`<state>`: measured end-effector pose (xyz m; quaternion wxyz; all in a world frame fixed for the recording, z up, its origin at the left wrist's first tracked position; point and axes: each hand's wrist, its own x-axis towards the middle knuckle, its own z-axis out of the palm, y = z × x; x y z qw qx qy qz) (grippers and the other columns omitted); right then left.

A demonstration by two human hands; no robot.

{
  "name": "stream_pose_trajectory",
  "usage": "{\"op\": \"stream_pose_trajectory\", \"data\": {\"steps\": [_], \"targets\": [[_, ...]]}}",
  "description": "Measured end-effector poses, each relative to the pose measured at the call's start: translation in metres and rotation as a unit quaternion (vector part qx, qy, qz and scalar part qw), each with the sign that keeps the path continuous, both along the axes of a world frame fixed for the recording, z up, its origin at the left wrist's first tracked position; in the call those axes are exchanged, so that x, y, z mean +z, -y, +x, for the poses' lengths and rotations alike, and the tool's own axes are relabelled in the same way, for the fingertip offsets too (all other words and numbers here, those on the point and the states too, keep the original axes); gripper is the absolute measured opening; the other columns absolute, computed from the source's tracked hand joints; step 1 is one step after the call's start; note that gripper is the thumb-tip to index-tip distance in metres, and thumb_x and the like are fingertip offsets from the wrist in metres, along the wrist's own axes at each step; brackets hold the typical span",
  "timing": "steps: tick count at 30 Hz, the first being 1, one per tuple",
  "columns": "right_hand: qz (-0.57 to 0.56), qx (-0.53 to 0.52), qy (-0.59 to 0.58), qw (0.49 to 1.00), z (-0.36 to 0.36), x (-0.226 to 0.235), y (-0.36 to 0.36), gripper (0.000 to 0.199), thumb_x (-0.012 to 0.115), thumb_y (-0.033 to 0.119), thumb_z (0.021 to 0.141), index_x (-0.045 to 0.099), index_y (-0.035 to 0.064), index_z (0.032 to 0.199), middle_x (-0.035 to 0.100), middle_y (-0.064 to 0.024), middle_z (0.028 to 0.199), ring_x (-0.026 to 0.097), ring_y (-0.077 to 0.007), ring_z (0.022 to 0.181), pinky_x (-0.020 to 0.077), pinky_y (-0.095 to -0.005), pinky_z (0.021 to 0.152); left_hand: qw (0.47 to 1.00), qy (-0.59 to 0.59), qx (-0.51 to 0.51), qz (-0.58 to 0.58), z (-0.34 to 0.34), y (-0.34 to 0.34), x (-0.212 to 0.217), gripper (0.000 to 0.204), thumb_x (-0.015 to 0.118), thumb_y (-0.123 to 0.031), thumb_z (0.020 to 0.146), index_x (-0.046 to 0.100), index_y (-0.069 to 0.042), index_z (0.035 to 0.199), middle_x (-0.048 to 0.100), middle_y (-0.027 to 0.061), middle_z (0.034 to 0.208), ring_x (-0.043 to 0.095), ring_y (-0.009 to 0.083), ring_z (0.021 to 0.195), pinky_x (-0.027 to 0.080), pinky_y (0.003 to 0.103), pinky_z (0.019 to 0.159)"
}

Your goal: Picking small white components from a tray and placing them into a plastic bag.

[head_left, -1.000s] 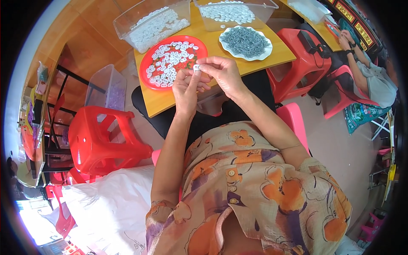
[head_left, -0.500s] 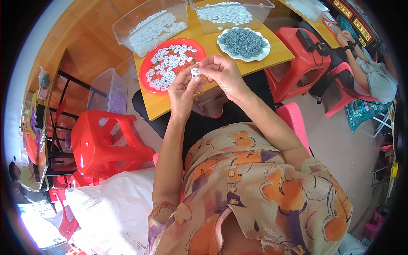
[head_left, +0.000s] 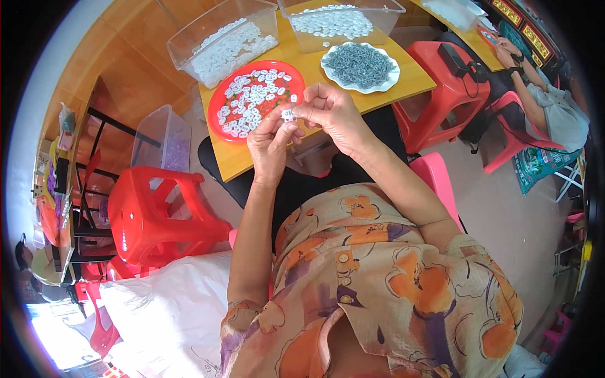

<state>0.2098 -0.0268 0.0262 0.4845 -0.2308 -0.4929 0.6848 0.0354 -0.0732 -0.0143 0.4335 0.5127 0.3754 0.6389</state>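
Both hands are pinching one small white piece, left hand and right hand closing fingertips on it above the table's near edge, beside the red plate of similar pieces.

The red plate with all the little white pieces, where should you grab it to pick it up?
Probably by the raised rim of the red plate on its near-left edge, where it sits close to the table's front edge. White pieces fill its flat middle, and a clear bin blocks the far side.
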Motion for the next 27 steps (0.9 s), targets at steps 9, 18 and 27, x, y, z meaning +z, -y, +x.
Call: {"op": "stream_pose_trajectory", "data": {"steps": [9, 18, 27], "targets": [[-0.102, 0.050, -0.072, 0.991, 0.003, -0.002, 0.003, 0.025, 0.080, 0.004, 0.096, 0.057, 0.0137, 0.092, 0.068, 0.0002, 0.091, 0.061, -0.0096, 0.079, 0.0517, -0.0242, 0.070, 0.985, -0.126, 0.110, 0.033, 0.012, 0.006, 0.008, 0.032, 0.079, -0.013, 0.099, 0.076, -0.008, 0.130, 0.067, -0.0044, 0.075, 0.061, 0.0032, 0.066, 0.050, 0.021, 0.058], [-0.100, 0.077, 0.024, 0.992, 0.012, -0.001, -0.005, 0.021, 0.074, 0.023, 0.104, 0.074, 0.0074, 0.118, 0.066, 0.0024, 0.094, 0.060, -0.0056, 0.080, 0.0527, -0.0231, 0.071, 0.994, -0.052, 0.091, 0.008, 0.017, 0.003, 0.001, 0.038, 0.080, -0.015, 0.099, 0.073, -0.006, 0.135, 0.064, -0.0069, 0.076, 0.056, 0.0013, 0.067, 0.047, 0.020, 0.059], [0.036, 0.044, 0.145, 0.988, 0.029, -0.003, -0.019, 0.027, 0.078, 0.027, 0.101, 0.082, 0.0016, 0.109, 0.075, -0.0009, 0.089, 0.062, -0.0061, 0.073, 0.0493, -0.0219, 0.066, 0.991, -0.106, 0.083, -0.007, 0.020, -0.003, -0.010, 0.039, 0.082, -0.009, 0.095, 0.076, -0.006, 0.133, 0.062, -0.0053, 0.076, 0.054, 0.0029, 0.066, 0.045, 0.020, 0.059]]}}
